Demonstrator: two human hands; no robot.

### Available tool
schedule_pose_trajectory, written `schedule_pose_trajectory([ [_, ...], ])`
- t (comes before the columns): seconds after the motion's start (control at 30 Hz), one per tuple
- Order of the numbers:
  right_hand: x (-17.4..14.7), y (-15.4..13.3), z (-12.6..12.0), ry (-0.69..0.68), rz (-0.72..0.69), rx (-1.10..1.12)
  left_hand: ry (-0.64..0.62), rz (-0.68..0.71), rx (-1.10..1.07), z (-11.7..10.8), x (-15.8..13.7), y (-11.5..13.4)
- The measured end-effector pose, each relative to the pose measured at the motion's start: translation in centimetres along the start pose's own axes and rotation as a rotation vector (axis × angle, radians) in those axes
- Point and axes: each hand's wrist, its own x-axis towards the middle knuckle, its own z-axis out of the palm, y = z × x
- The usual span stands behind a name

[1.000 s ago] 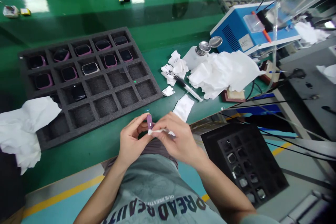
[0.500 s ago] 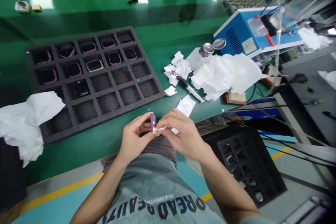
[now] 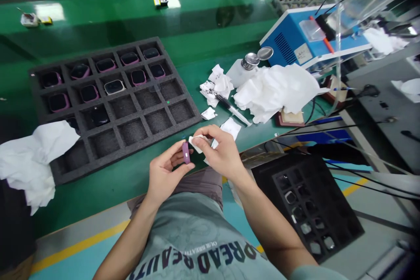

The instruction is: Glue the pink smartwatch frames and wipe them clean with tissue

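Between the thumb and fingers of my left hand [image 3: 167, 173] is a purple smartwatch case [image 3: 186, 153], held on edge so its side faces me. My right hand [image 3: 221, 151] is closed on a white wipe [image 3: 197, 143], just right of the case and apart from it. Past my hands lies a black foam tray [image 3: 138, 133] with several watch cases in its compartments, mostly purple-rimmed, one pale-rimmed [image 3: 114, 87]. A syringe [image 3: 234, 110] rests on crumpled wipes beyond my right hand.
A crumpled white cloth [image 3: 36, 148] covers the tray's left corner. To the right are a wipe pile [image 3: 278, 89], a pump bottle [image 3: 250, 60] and a blue machine [image 3: 292, 43]. A second black tray [image 3: 344, 214] sits lower, beyond the table edge, near cables.
My right hand has drawn the wipe away from the purple case and up a little. My left hand still holds the case. Another person's hand at the far side has left the view.
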Motion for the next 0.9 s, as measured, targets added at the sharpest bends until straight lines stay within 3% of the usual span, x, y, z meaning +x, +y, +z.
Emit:
schedule_pose_trajectory([
  [0.13, -2.0, -0.4, 0.6, 0.087, 0.098, 0.086, 0.054, -0.021, -0.006, 0.2, 0.1, 0.3],
  [0.33, -4.3, -1.1, 1.9, 0.115, 0.022, 0.014, 0.131, 0.004, -0.043, 0.8, 0.0, 0.3],
  [0.63, -4.3, -0.6, 2.4, 0.211, -0.066, -0.139, 0.117, 0.068, 0.025, 0.7, -0.1, -0.8],
  [0.9, -3.2, -0.9, 2.8, 0.259, -0.078, -0.137, 0.118, 0.141, 0.108, 0.5, -0.2, -1.5],
])
